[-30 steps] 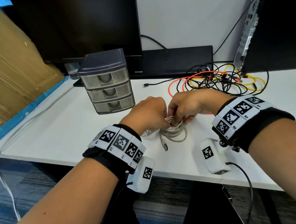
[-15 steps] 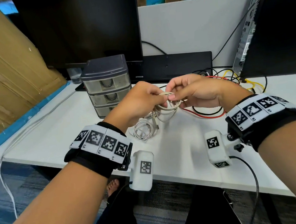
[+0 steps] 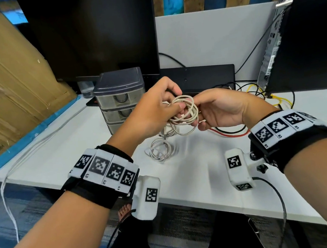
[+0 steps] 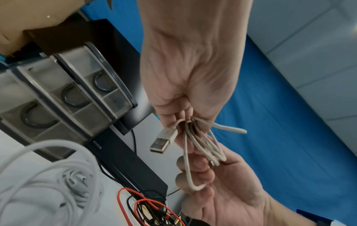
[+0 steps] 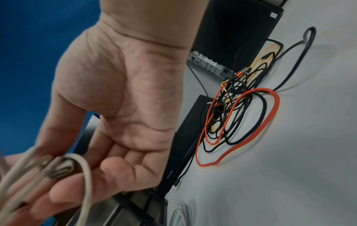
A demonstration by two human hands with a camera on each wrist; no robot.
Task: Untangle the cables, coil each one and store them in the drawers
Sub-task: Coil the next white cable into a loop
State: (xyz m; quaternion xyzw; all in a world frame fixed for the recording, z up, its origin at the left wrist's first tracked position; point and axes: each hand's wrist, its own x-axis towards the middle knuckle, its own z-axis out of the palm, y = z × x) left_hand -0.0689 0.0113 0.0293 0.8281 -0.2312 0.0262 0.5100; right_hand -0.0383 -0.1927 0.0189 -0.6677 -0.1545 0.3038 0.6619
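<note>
A beige USB cable (image 3: 185,112), wound into a small coil, hangs above the white desk (image 3: 193,171) between both hands. My left hand (image 3: 169,108) pinches one side of the coil between thumb and fingers. In the left wrist view the left hand (image 4: 185,120) grips the loops (image 4: 204,146) and the USB plug (image 4: 162,142) sticks out below. My right hand (image 3: 199,118) holds the other side with loosely curled fingers (image 5: 100,172). The grey three-drawer unit (image 3: 119,100) stands just behind, all drawers closed.
A second white coil (image 3: 160,150) lies on the desk below my hands. A tangle of black, yellow and red cables (image 5: 237,110) sits at the right by the computer tower (image 3: 303,38). A monitor (image 3: 92,34) and cardboard (image 3: 2,80) stand behind and left.
Both hands have lifted the beige coil off the desk to drawer height. The right hand turned palm-up at the coil's side.
</note>
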